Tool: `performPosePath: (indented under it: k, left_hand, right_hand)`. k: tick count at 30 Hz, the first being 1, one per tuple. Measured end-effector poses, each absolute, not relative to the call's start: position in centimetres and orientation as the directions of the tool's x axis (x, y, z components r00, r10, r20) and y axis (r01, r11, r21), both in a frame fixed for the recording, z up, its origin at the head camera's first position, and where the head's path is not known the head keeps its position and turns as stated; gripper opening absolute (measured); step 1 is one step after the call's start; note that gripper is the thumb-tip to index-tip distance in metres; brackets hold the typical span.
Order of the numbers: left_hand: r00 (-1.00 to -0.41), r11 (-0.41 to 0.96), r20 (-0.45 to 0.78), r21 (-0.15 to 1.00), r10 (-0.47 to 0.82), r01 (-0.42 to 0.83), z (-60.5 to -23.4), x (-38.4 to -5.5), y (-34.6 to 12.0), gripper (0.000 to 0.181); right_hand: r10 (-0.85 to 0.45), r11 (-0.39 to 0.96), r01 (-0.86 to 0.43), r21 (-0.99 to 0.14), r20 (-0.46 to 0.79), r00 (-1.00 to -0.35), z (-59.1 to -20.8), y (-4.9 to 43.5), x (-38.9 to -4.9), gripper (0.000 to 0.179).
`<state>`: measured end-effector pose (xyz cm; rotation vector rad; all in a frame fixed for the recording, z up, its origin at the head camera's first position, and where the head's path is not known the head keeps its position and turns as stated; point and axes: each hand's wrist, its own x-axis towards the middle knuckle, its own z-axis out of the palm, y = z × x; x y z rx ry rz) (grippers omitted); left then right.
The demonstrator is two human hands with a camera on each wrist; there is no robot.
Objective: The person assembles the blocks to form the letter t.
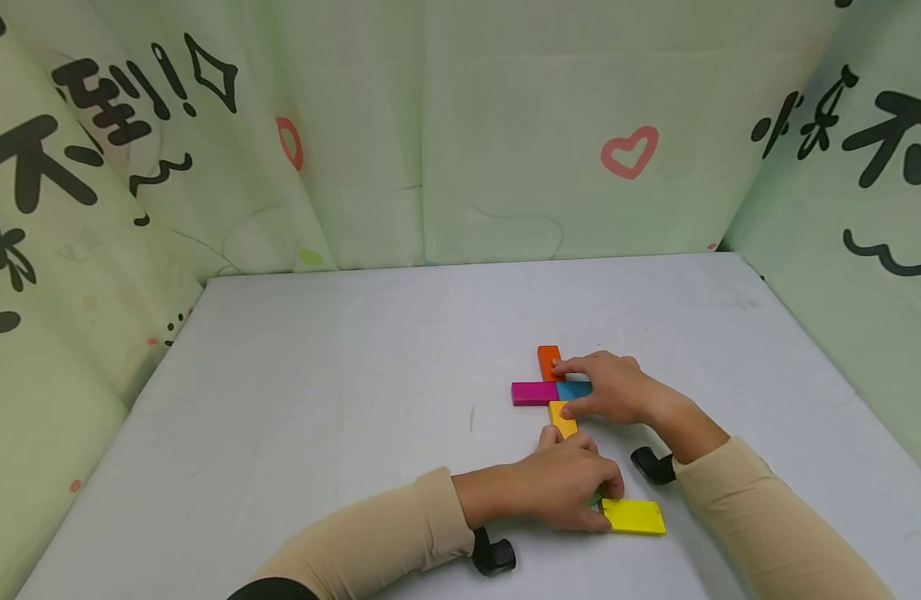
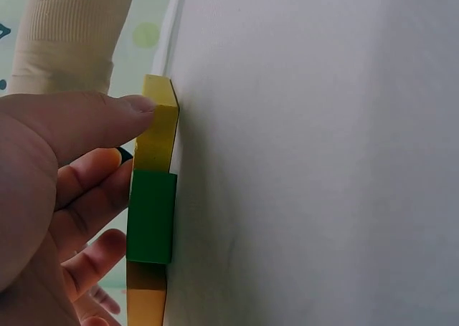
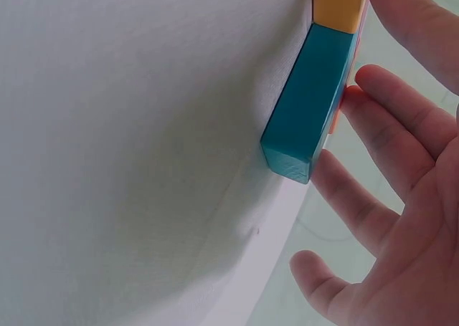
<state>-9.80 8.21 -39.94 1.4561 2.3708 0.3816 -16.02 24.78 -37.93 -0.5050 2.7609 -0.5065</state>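
Observation:
Flat coloured blocks lie end to end or side by side on the table. My left hand (image 1: 546, 487) pinches the yellow block (image 1: 636, 517) near its left end, with the thumb (image 2: 122, 114) along its near side. The green block (image 2: 150, 217), mostly under that hand in the head view, meets the yellow one. Over the upper blocks is my right hand (image 1: 610, 387), fingers extended. Its fingertips touch the orange block (image 1: 548, 361) and the amber block (image 1: 563, 419), and the hand partly covers the blue block (image 3: 305, 100). Left of the blue one lies a magenta block (image 1: 533, 393).
The white table (image 1: 340, 375) stretches far to the left and back. Pale green printed curtains (image 1: 505, 125) enclose it at the back and sides. Black wrist mounts (image 1: 493, 556) stick out beside both beige sleeves.

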Motion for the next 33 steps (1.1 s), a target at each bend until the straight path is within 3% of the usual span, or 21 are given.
performPosePath:
  k: [11, 28, 33]
  left_hand:
    - [-0.434, 0.455, -0.151, 0.427, 0.888, 0.782, -39.9, -10.0, 8.0, 0.032]
    - [-0.582, 0.555, -0.109, 0.482, 0.806, 0.678, -39.0, -12.4, 4.1, 0.04]
    - [-0.588, 0.569, -0.132, 0.488, 0.798, 0.662, -39.3, -12.8, 3.6, 0.04]
  right_hand:
    - [-0.382, 0.876, -0.276, -0.396, -0.217, -0.898, -38.0, 24.7, -16.0, 0.061]
    - [-0.372, 0.876, -0.262, -0.404, -0.222, -0.901, -38.1, 24.9, -15.9, 0.065]
    - [-0.354, 0.881, -0.239, -0.409, -0.231, -0.906, -38.1, 24.9, -15.7, 0.066]
